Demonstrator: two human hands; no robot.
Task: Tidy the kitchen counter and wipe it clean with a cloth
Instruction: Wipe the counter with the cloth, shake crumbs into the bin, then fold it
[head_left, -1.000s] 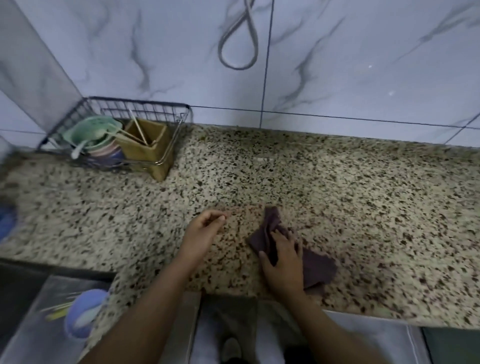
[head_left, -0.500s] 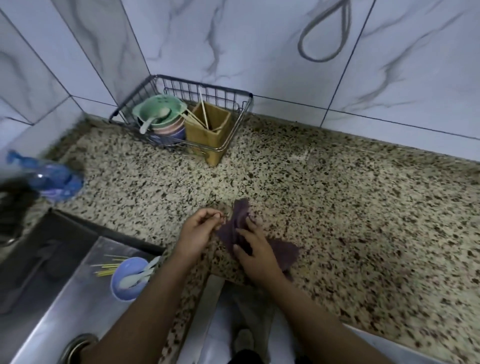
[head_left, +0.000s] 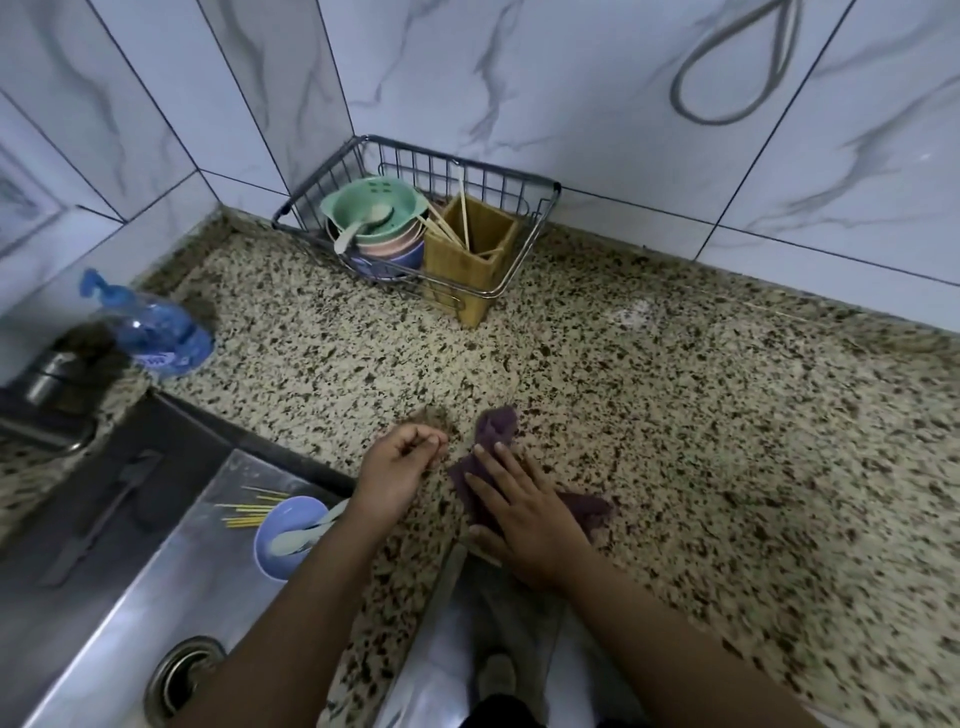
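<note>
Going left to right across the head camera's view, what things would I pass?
Blue spray bottle → purple bowl in the sink → left hand → right hand pressing on the purple cloth → grey cord loop on the wall.

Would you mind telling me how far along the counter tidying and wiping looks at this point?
Done: bowls and chopsticks sit stacked in the wire rack in the corner. In hand: the right hand presses the dark cloth flat on the counter near its front edge; the left hand rests beside it, fingers curled, seemingly empty. Left: a pale smear further back, and the purple bowl in the sink.
</note>
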